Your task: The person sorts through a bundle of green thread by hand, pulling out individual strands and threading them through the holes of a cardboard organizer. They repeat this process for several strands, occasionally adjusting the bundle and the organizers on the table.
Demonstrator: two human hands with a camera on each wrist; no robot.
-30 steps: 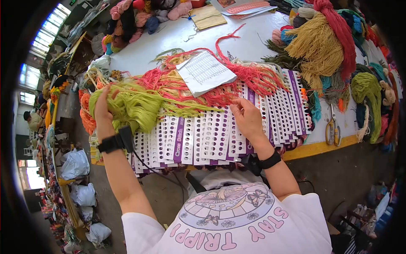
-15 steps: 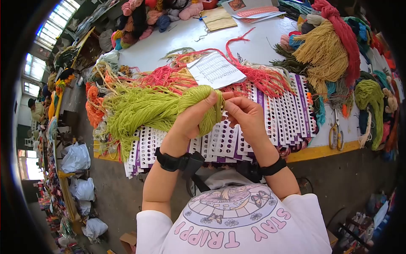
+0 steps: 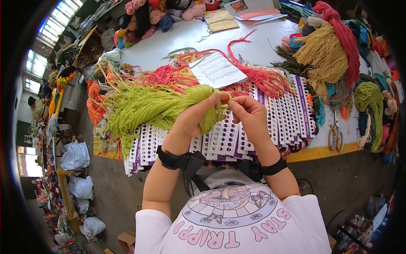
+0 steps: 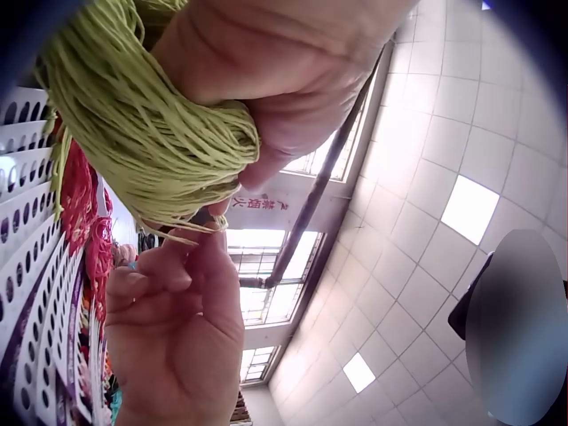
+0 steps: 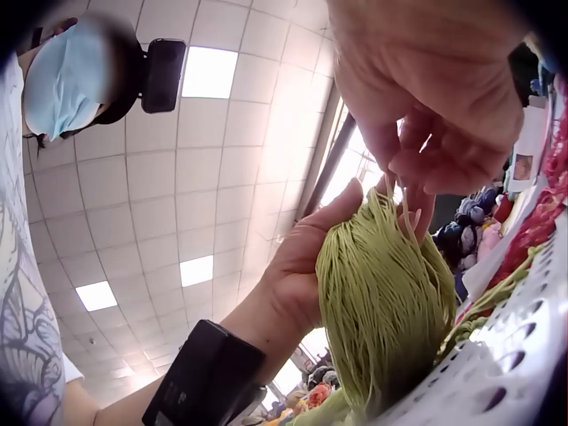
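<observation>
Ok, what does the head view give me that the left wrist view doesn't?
Only the head view shows the scissors, the printed paper sheet on the red yarn, and the table. Only the left wrist view shows the ceiling tiles and windows. Both show the left hand gripping the green yarn bundle, the right hand pinching strands from it, and the punched cards.

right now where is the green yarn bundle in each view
Head: green yarn bundle at centre left, gripped by the left hand.
Left wrist: top left, under the palm.
Right wrist: lower centre right.
Shared landmark: the white perforated cards, at the left edge and the bottom right corner.
</observation>
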